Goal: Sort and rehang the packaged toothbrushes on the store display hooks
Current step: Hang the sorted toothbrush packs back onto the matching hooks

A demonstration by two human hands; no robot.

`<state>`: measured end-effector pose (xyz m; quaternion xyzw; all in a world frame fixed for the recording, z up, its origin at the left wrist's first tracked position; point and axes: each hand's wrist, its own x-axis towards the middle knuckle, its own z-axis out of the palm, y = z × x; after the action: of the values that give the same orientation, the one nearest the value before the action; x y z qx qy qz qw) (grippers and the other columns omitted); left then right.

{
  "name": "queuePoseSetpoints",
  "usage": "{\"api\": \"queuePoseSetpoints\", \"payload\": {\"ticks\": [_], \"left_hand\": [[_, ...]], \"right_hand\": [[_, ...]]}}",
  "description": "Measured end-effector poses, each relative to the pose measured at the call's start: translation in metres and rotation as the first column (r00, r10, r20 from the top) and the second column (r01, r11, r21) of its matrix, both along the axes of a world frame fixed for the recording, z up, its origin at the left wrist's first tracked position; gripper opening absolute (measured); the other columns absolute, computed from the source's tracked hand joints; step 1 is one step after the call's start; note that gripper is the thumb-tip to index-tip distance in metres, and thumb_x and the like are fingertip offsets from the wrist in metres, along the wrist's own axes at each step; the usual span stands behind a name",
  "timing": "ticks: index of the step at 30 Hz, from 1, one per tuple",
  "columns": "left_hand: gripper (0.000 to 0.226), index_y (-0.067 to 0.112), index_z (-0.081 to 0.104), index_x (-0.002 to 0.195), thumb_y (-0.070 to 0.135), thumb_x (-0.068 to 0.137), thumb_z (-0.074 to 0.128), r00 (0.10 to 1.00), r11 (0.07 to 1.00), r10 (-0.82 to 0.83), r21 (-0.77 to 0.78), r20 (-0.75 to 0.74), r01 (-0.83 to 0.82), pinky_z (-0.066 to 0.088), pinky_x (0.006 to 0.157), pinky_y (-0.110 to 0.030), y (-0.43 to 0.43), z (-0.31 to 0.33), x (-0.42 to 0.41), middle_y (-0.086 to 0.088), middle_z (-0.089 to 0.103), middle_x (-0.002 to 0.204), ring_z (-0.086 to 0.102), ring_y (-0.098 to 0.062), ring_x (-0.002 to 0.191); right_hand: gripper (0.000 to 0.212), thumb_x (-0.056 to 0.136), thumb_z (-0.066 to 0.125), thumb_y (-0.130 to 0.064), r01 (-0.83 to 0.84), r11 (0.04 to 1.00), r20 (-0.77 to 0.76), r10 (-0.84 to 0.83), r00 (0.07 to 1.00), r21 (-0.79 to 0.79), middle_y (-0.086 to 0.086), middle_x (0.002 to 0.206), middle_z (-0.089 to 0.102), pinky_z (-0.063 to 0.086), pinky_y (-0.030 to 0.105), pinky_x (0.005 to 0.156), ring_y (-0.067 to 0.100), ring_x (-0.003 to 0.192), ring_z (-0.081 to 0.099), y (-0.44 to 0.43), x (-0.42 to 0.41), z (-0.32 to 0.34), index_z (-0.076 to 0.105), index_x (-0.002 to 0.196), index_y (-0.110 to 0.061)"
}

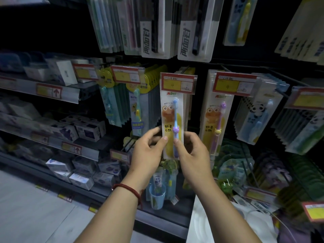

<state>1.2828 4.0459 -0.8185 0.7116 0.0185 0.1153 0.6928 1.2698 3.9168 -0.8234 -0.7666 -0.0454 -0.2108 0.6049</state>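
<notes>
A carded child's toothbrush pack [171, 118], blue brush with a purple knob on a card with an orange cartoon, hangs at the front of a middle-row hook under a red and yellow price tag [178, 84]. My left hand [149, 151] pinches the pack's lower left edge with its thumb on the front. On the lower right edge, my right hand [192, 155] pinches it, thumb against the brush handle. To the right, a matching pack with a purple brush [216, 120] hangs on the neighbouring hook.
Rows of carded toothbrushes fill the hooks above [157, 27], to the left [122, 102] and to the right [259, 118]. Shelves with small boxes [84, 128] run along the left. Below hang kids' cup sets [157, 195]. A white bag [228, 223] lies at lower right.
</notes>
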Motion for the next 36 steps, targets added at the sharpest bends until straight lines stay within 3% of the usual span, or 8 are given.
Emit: {"api": "queuePoseSetpoints", "payload": {"ticks": [3,6,8,14,22,28,32,36], "left_hand": [[0.038,0.030,0.064,0.135,0.024,0.099,0.071,0.999,0.993,0.042,0.107,0.009,-0.043,0.060,0.094,-0.036,0.003,0.000,-0.002,0.010,0.072,0.112,0.067,-0.002,0.099],[0.037,0.030,0.063,0.136,0.024,0.100,0.069,0.999,0.974,0.034,0.223,0.019,-0.037,0.046,0.072,-0.003,0.006,0.000,-0.007,0.025,0.059,0.105,0.058,0.021,0.084],[0.039,0.028,0.062,0.137,0.025,0.100,0.069,0.999,0.951,0.033,0.308,0.029,-0.040,0.042,0.067,0.000,0.008,0.000,-0.012,0.029,0.055,0.106,0.057,0.023,0.085],[0.051,0.026,0.057,0.144,0.033,0.096,0.072,0.992,0.807,0.051,0.581,0.119,-0.111,0.049,0.108,-0.035,0.019,0.000,-0.037,0.004,0.058,0.139,0.056,-0.014,0.127],[0.066,0.032,0.041,0.154,0.049,0.095,0.065,0.990,0.395,-0.101,0.917,0.103,-0.055,0.044,0.111,-0.045,0.016,0.056,-0.090,0.002,0.052,0.150,0.051,-0.025,0.135],[0.069,0.031,0.034,0.156,0.059,0.097,0.057,0.958,0.156,-0.227,0.978,0.175,-0.141,0.043,0.112,-0.042,-0.010,0.138,-0.111,0.005,0.048,0.150,0.047,-0.024,0.136],[0.063,0.032,0.039,0.152,0.064,0.099,0.050,0.925,0.205,-0.275,0.956,0.263,-0.211,0.045,0.110,-0.040,-0.034,0.194,-0.121,0.006,0.053,0.145,0.049,-0.020,0.134],[0.054,0.027,0.050,0.145,0.057,0.101,0.053,0.919,0.527,-0.290,0.846,0.267,-0.079,0.050,0.103,-0.034,-0.061,0.241,-0.113,0.004,0.059,0.138,0.057,-0.014,0.125]], "right_hand": [[0.020,0.097,0.065,-0.034,0.048,0.992,-0.029,-0.052,0.998,-0.116,-0.009,0.107,0.069,0.059,0.039,0.085,0.006,0.097,0.066,-0.005,0.001,-0.005,0.066,0.116,-0.029],[0.031,0.096,0.067,-0.033,0.076,0.974,-0.060,-0.091,0.994,-0.213,-0.006,0.115,0.067,0.057,0.040,0.092,0.010,0.105,0.065,-0.011,-0.003,-0.007,0.064,0.125,-0.025],[0.040,0.095,0.068,-0.032,0.082,0.952,-0.081,-0.111,0.991,-0.296,-0.003,0.123,0.063,0.055,0.040,0.097,0.015,0.112,0.063,-0.015,-0.007,-0.004,0.060,0.133,-0.022],[0.056,0.097,0.066,-0.032,0.074,0.842,-0.058,-0.124,0.991,-0.535,0.000,0.141,0.052,0.051,0.042,0.104,0.020,0.125,0.056,-0.028,-0.033,0.016,0.045,0.148,-0.020],[0.065,0.095,0.065,-0.035,-0.014,0.560,-0.063,-0.068,0.996,-0.828,0.004,0.151,0.042,0.044,0.048,0.110,0.027,0.137,0.046,-0.044,-0.084,0.073,0.036,0.151,-0.019],[0.061,0.096,0.059,-0.032,0.041,0.380,0.018,-0.063,0.998,-0.924,0.003,0.150,0.040,0.044,0.046,0.107,0.029,0.135,0.044,-0.073,-0.118,0.153,0.035,0.151,-0.020],[0.055,0.097,0.061,-0.039,0.108,0.499,0.080,-0.078,0.994,-0.860,0.003,0.145,0.046,0.048,0.044,0.105,0.026,0.131,0.050,-0.096,-0.131,0.203,0.042,0.146,-0.020],[0.050,0.099,0.061,-0.039,0.153,0.729,0.091,-0.124,0.988,-0.668,-0.001,0.142,0.053,0.043,0.027,0.101,0.019,0.129,0.053,-0.115,-0.127,0.242,0.048,0.144,-0.021]]}}
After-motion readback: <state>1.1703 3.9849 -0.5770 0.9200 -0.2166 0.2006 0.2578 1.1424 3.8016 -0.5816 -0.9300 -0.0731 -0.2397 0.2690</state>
